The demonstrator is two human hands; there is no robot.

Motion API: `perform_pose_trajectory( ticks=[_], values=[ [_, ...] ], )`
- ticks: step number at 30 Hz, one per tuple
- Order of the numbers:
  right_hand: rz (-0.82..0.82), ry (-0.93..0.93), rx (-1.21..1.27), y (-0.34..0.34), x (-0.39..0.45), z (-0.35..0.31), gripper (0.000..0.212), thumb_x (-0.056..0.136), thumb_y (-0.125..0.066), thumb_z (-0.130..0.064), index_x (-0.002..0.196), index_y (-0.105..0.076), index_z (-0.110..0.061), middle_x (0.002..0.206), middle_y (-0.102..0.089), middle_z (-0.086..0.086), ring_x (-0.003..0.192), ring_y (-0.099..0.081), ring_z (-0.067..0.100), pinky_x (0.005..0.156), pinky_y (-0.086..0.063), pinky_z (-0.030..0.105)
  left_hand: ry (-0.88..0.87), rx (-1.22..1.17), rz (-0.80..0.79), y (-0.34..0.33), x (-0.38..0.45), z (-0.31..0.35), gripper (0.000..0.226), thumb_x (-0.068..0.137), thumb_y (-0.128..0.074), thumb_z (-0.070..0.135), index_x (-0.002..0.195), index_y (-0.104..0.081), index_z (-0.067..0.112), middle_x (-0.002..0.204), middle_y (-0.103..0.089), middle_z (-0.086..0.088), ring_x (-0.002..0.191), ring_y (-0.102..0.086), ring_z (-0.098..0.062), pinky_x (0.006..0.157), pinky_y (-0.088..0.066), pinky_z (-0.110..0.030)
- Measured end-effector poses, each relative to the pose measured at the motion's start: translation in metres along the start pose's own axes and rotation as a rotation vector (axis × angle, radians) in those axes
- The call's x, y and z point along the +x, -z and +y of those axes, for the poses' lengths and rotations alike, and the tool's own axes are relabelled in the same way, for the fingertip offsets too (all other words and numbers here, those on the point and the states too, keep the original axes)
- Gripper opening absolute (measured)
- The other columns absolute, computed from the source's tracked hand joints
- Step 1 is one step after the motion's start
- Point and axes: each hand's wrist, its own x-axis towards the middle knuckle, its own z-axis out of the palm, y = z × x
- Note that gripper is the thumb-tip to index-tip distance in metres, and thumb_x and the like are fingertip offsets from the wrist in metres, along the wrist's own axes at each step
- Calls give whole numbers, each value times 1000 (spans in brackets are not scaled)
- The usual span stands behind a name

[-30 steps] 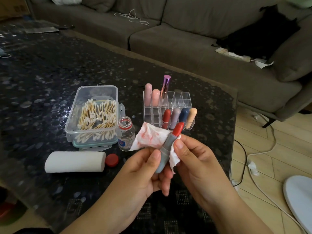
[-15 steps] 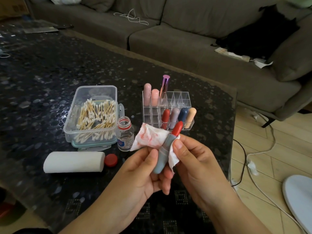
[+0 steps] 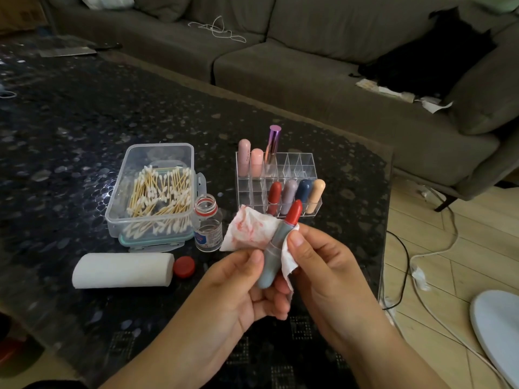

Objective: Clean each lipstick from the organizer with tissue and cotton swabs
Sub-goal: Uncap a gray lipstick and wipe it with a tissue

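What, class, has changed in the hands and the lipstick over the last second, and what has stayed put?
Almost nothing. The left hand still grips the grey lipstick by its base, and the right hand still pinches the stained tissue against the tube. Any wiping motion is too slight to see. The organizer, swab box, open bottle, red cap and tissue roll stayed put.

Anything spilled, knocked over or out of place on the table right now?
Nothing spilled or toppled. The small clear bottle stands open, its red cap lying on the dark table beside the white tissue roll. The white tissue carries red smears, expected from wiping.
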Motion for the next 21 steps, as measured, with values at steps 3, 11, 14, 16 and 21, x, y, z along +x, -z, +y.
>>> perform_pose_trajectory(
  ticks=[3, 11, 14, 16, 21],
  values=[
    [10, 25, -11, 0, 1, 1, 34, 89, -59, -35, 95, -66, -2, 69, -58, 22, 47, -48, 26, 47, -45, 31, -35, 10, 23, 2, 0, 0, 20, 76, -66, 23, 79, -66, 3, 67, -61, -14, 54, -57, -17, 53, -51, -25],
    [-39, 22, 39, -1, 3, 3, 45, 84, -67, -42, 102, -64, -1, 69, -55, 27, 48, -52, 27, 49, -48, 31, -41, 8, 18, 4, 1, 0, 18, 71, -74, 24, 68, -64, 10, 63, -57, -11, 50, -50, -16, 49, -46, -24],
    [-41, 12, 32, -2, 3, 2, 38, 86, -62, -38, 104, -68, -4, 68, -53, 30, 49, -50, 29, 46, -47, 32, -23, -2, -30, 9, 3, -1, 36, 60, -85, 36, 72, -64, 9, 64, -57, -10, 51, -50, -16, 51, -47, -24],
    [-41, 30, 9, -3, 3, 1, 36, 88, -60, -38, 104, -69, -7, 69, -51, 36, 52, -49, 31, 48, -47, 32, -38, 6, -34, 10, 3, -2, 38, 58, -86, 38, 75, -67, 10, 66, -59, -10, 53, -52, -16, 52, -47, -24],
    [-7, 66, -58, 0, 2, 3, 38, 89, -53, -34, 102, -68, -2, 70, -53, 40, 55, -49, 34, 58, -47, 35, -153, 174, 74, 7, 2, -4, 22, 63, -76, 32, 79, -72, 18, 76, -68, -12, 65, -60, -20, 61, -53, -26]
  ],
)
